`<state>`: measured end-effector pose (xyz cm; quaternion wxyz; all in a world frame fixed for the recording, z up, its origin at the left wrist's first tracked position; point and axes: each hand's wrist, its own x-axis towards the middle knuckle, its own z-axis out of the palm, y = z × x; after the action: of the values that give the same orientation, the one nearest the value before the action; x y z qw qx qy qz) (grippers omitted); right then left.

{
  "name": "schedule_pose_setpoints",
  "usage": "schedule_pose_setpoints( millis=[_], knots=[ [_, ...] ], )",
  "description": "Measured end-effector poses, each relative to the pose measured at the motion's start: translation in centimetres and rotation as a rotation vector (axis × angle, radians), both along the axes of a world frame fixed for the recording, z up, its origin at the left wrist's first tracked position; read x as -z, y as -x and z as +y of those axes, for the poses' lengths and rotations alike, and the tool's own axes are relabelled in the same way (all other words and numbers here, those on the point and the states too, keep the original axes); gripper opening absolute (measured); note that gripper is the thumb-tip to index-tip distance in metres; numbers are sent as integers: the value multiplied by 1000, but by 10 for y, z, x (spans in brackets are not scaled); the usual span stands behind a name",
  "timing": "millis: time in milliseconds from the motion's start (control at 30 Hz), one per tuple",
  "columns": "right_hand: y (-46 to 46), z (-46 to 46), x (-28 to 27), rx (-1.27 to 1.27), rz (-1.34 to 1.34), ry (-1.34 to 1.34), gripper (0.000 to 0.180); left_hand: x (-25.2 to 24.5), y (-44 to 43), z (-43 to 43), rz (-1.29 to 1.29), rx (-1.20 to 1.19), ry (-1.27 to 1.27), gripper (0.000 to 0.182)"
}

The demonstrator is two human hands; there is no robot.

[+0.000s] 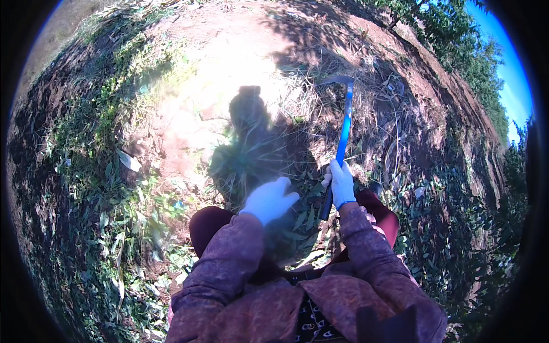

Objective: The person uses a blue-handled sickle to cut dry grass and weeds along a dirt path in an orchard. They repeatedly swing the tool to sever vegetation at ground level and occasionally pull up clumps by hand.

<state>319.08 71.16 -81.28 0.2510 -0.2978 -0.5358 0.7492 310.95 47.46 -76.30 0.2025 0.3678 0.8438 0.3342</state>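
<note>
My right hand (342, 183), in a white knit glove with a blue cuff edge, grips the blue handle (343, 139) of a sickle. Its dark curved blade (336, 79) points left at the far end, over dry grass. The handle's black butt (327, 208) sticks out below my fist. In a white glove too, my left hand (270, 200) hovers over a tuft of long green grass (248, 160) in my shadow. Thumb and fingers are apart there, and I see nothing between them. My knees in dark red trousers (208, 227) flank both hands.
Cut dry grass (317, 100) lies beyond my right hand. Leafy weeds and fallen leaves (107, 201) cover the ground at left. A pale leaf-like piece (129, 161) lies among them. Bare sunlit soil (201, 47) stretches ahead, with trees (461, 38) at upper right.
</note>
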Motion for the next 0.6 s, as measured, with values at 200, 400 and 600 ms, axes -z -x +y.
schedule_pose_setpoints(
  millis=[200,400,600],
  knots=[
    [30,-42,75,-213,-391,-31,22,6,5,-7,58,202,233,49],
    [14,-42,76,-109,-173,214,19,-2,1,-14,47,251,207,47],
    [50,-15,49,46,-7,132,16,3,-2,-13,70,308,221,46]
  ],
)
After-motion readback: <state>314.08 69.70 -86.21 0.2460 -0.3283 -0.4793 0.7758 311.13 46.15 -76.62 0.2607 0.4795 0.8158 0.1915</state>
